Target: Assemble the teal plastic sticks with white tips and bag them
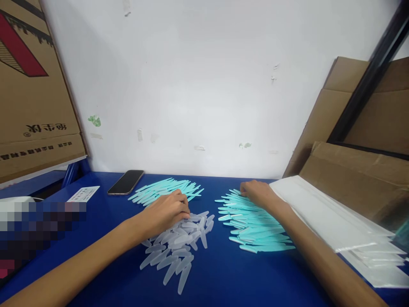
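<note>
My left hand [171, 209] has its fingers curled and pressed together at the far edge of a heap of frosted, see-through tapered plastic pieces [183, 238] that look like caps. Its fingertips touch the heap, and what lies between them is hidden. At the far end of a broad pile of slim teal plastic sticks [255, 226], perhaps eyebrow razors, rests my right hand [254, 191]. Those fingers bend down together onto the sticks, hiding whatever they grip. Beyond my left hand is a second, smaller pile of teal sticks [162, 189].
A phone [125, 182] and a printed card [83, 194] lie at the back left of the blue table [223, 281]. White plastic bags [326, 217] are stacked at right, near cardboard [358, 179]. A large carton [35, 94] stands left. A white wall [198, 85] closes the back.
</note>
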`<state>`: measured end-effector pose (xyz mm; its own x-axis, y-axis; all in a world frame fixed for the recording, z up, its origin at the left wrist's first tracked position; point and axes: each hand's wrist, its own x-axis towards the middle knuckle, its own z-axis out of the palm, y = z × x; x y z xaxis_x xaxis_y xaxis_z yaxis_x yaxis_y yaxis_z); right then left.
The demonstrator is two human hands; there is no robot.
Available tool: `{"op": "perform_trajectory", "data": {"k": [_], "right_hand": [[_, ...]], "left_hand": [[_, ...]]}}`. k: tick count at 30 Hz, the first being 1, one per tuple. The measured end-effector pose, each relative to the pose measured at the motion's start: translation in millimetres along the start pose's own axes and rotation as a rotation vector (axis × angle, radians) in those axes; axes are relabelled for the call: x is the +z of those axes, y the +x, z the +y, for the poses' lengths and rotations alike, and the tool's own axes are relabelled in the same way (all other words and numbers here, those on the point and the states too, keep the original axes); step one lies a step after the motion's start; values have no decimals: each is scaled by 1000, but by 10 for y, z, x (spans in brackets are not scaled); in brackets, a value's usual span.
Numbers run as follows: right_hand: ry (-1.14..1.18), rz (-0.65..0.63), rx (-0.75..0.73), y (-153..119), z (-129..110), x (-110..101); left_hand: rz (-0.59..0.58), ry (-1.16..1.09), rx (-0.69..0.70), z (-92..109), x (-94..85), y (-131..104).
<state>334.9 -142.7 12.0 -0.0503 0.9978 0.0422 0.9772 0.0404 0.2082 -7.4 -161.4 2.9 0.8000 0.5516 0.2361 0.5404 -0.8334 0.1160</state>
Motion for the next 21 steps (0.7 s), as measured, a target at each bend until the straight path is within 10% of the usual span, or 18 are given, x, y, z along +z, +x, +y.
{"op": "perform_trajectory", "data": {"k": [21], "right_hand": [[-54, 77, -54, -24, -62, -1]], "left_hand": [[5, -55, -89, 51, 20, 17]]}}
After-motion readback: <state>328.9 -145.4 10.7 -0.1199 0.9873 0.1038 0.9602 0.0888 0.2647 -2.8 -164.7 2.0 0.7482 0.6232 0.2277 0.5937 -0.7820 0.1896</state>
